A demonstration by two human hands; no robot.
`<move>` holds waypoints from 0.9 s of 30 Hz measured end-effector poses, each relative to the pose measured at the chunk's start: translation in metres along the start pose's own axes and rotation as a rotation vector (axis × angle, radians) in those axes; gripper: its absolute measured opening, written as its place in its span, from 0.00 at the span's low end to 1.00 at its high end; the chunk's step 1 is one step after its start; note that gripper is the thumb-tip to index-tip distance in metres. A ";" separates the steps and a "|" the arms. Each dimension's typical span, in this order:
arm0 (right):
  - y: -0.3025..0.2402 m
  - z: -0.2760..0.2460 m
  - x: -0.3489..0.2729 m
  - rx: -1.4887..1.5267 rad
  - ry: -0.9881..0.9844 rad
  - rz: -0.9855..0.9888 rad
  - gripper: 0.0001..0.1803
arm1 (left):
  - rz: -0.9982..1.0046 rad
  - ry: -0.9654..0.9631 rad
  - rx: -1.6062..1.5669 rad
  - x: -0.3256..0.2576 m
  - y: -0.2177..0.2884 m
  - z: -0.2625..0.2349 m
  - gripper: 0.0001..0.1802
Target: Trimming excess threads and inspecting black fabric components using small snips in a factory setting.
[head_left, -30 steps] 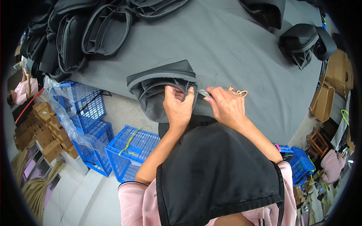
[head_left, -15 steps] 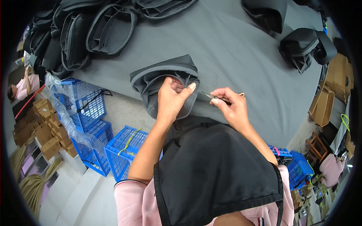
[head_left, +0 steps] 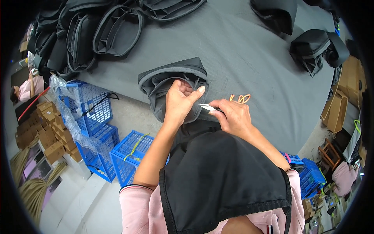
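A black fabric pouch [head_left: 174, 68] with a grey zip edge and inner dividers lies at the near edge of the table. My left hand [head_left: 178, 104] reaches into its opening and pinches the right rim between thumb and fingers. In my right hand [head_left: 234, 117] is a pair of thread snips [head_left: 205, 107], its pale blades pointing left, just short of the pouch's right side. An orange cord loop [head_left: 244, 98] sticks out above the right hand's knuckles. The fingertips of my left hand are partly hidden inside the pouch.
Grey cloth covers the table [head_left: 241, 54]. Similar black pouches [head_left: 117, 33] are heaped at the far left, and more black pieces [head_left: 311, 46] lie far right. Blue crates [head_left: 130, 152] stand below on the left; cardboard [head_left: 337, 109] stands right. Another person [head_left: 30, 87] is at far left.
My right hand has moved left, bringing the snips closer to the pouch, and has turned so the orange cord shows more. My left hand keeps its grip on the rim.
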State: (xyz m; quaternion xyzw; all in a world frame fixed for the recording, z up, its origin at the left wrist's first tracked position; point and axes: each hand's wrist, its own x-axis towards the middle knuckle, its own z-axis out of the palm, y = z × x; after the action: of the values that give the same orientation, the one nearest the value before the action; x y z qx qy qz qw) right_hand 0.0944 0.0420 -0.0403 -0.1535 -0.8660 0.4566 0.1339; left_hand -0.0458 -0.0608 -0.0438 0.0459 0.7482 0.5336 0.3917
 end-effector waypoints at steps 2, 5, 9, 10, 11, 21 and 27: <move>0.002 0.001 -0.004 0.009 0.001 -0.014 0.11 | -0.004 -0.006 0.021 -0.001 0.004 -0.002 0.17; 0.001 -0.002 -0.006 0.546 0.025 0.378 0.14 | -0.073 -0.139 0.023 -0.003 0.010 -0.012 0.15; 0.009 0.011 0.015 0.486 -0.060 0.259 0.17 | 0.070 -0.427 0.118 -0.022 0.022 -0.032 0.28; 0.016 0.017 0.016 0.486 -0.054 0.261 0.17 | 0.314 -0.381 0.427 -0.034 0.031 -0.030 0.32; 0.019 0.022 0.018 0.579 -0.037 0.341 0.15 | 0.477 -0.249 0.670 -0.048 0.044 -0.022 0.34; 0.042 -0.021 0.033 0.150 -0.611 -0.004 0.10 | 0.141 -0.307 0.599 -0.055 0.003 -0.015 0.11; 0.047 -0.027 0.026 0.639 -0.561 0.267 0.09 | -0.404 -0.575 -0.280 -0.047 -0.002 -0.018 0.07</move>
State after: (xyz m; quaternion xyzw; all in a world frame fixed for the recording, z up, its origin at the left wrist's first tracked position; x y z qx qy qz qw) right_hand 0.0874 0.0976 -0.0625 -0.0850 -0.6568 0.7386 -0.1258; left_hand -0.0239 -0.0987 -0.0179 -0.0085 0.5214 0.5081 0.6855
